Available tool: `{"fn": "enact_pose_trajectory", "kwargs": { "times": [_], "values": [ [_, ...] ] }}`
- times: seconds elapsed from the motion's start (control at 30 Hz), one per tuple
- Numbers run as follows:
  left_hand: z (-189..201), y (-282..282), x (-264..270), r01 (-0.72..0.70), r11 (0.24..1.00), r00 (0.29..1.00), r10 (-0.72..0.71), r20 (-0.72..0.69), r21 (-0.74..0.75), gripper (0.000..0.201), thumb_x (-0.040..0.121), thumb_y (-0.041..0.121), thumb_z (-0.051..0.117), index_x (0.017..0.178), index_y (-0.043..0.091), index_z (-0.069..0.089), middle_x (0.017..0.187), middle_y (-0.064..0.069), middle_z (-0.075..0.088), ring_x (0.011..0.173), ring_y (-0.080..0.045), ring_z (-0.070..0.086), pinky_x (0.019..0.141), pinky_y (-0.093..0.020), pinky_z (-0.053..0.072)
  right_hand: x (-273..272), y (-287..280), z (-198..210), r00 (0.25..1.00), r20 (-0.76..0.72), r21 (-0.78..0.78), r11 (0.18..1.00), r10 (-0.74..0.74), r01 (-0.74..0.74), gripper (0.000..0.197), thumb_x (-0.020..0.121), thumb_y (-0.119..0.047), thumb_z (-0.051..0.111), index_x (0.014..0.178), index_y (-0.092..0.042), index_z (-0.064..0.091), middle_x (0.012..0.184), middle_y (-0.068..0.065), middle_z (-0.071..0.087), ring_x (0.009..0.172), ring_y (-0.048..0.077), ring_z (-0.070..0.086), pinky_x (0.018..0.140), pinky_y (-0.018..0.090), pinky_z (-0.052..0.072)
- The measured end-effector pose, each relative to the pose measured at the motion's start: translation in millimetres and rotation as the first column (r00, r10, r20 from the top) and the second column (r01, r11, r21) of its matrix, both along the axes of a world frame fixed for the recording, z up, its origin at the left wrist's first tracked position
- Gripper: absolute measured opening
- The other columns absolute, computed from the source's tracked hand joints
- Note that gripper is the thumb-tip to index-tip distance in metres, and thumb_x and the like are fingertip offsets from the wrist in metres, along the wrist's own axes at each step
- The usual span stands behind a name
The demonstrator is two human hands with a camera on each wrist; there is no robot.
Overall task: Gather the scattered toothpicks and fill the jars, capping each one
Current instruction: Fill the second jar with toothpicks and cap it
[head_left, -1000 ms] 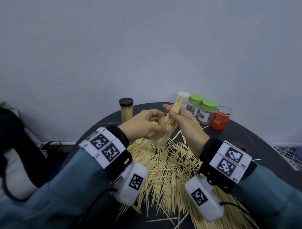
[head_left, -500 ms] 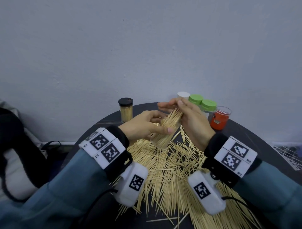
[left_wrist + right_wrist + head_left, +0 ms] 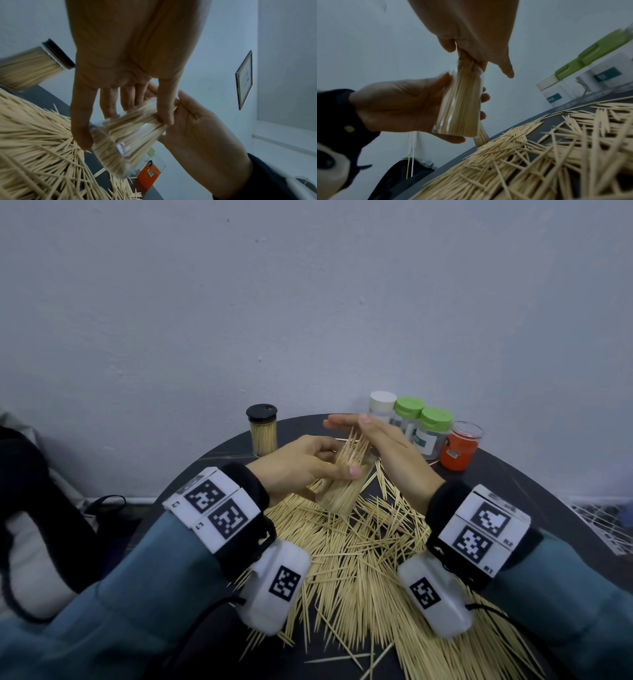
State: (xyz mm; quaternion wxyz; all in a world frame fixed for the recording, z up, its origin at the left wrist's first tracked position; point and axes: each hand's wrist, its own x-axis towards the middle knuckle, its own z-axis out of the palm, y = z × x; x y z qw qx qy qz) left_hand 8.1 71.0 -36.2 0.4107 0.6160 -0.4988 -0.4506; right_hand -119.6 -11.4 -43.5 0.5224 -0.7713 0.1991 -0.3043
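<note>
My left hand (image 3: 301, 467) grips a clear jar (image 3: 346, 487) packed with toothpicks and holds it tilted above the table. In the left wrist view, the fingers wrap the jar (image 3: 130, 135). Toothpick tips (image 3: 354, 445) stick out of its mouth. My right hand (image 3: 387, 446) lies flat over those tips with straight fingers and presses on them. The right wrist view shows the jar (image 3: 462, 102) in the left hand (image 3: 399, 105), with the right hand (image 3: 479, 27) at its mouth. A big pile of loose toothpicks (image 3: 359, 559) covers the dark round table (image 3: 513, 484) below both hands.
A black-capped jar (image 3: 262, 434) full of toothpicks stands at the back left. A white-capped jar (image 3: 382, 404), two green-lidded jars (image 3: 435, 426) and an orange jar (image 3: 460, 446) stand at the back right. A dark bag lies left of the table.
My right hand pinched a bundle of toothpicks and pushed it down into the jar. Now its fingers have straightened and lie flat on the tips. The left hand has kept its hold.
</note>
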Motion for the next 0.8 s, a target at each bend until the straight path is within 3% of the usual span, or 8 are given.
{"fn": "enact_pose_trajectory", "kwargs": {
  "times": [0.17, 0.47, 0.57, 0.67, 0.8],
  "values": [
    [1, 0, 3, -0.03, 1.0, 0.999, 0.03, -0.02, -0.003, 0.026, 0.085, 0.016, 0.063, 0.11, 0.012, 0.056, 0.104, -0.005, 0.067, 0.095, -0.017, 0.064, 0.076, -0.036, 0.055, -1, 2, 1, 0.996, -0.087, -0.047, 0.999, 0.024, -0.028, 0.044, 0.101, -0.029, 0.023, 0.127, -0.014, 0.055, 0.124, -0.008, 0.058, 0.11, -0.011, 0.049, 0.083, -0.005, 0.035],
    [1, -1, 3, -0.033, 0.999, 0.999, 0.032, -0.013, -0.02, 0.042, 0.084, 0.018, 0.065, 0.124, 0.011, 0.052, 0.118, -0.005, 0.063, 0.105, -0.019, 0.063, 0.077, -0.037, 0.055, 0, 1, -2, 0.986, -0.161, -0.073, 0.996, 0.04, -0.052, 0.046, 0.1, -0.035, 0.022, 0.132, -0.019, 0.052, 0.123, -0.018, 0.054, 0.105, -0.023, 0.045, 0.083, -0.008, 0.031],
    [1, -2, 2, -0.03, 0.999, 0.999, 0.03, -0.018, -0.01, 0.041, 0.084, 0.018, 0.064, 0.123, 0.011, 0.053, 0.118, -0.006, 0.063, 0.101, -0.018, 0.063, 0.07, -0.031, 0.056, -2, 1, 0, 0.985, -0.172, -0.077, 0.996, 0.034, -0.048, 0.047, 0.099, -0.039, 0.02, 0.134, -0.025, 0.049, 0.137, -0.016, 0.046, 0.118, -0.011, 0.041, 0.087, -0.004, 0.029],
    [0, -3, 7, -0.115, 0.993, 0.992, 0.114, -0.055, -0.016, 0.044, 0.084, 0.016, 0.064, 0.127, 0.011, 0.052, 0.114, -0.003, 0.064, 0.098, -0.015, 0.061, 0.065, -0.03, 0.055, -6, -1, 9, 0.988, -0.152, -0.117, 0.993, -0.028, 0.011, 0.048, 0.099, -0.042, 0.016, 0.136, -0.032, 0.044, 0.142, -0.017, 0.039, 0.124, -0.007, 0.031, 0.089, 0.006, 0.024],
    [0, -5, 13, -0.223, 0.973, 0.971, 0.218, -0.097, -0.051, 0.043, 0.084, 0.016, 0.065, 0.125, 0.012, 0.053, 0.111, -0.003, 0.065, 0.098, -0.017, 0.061, 0.072, -0.036, 0.054, -10, -4, 14, 0.981, -0.191, -0.167, 0.986, -0.031, -0.001, 0.049, 0.099, -0.04, 0.017, 0.132, -0.027, 0.051, 0.138, -0.015, 0.045, 0.12, -0.01, 0.039, 0.094, -0.001, 0.024]
  ]
}}
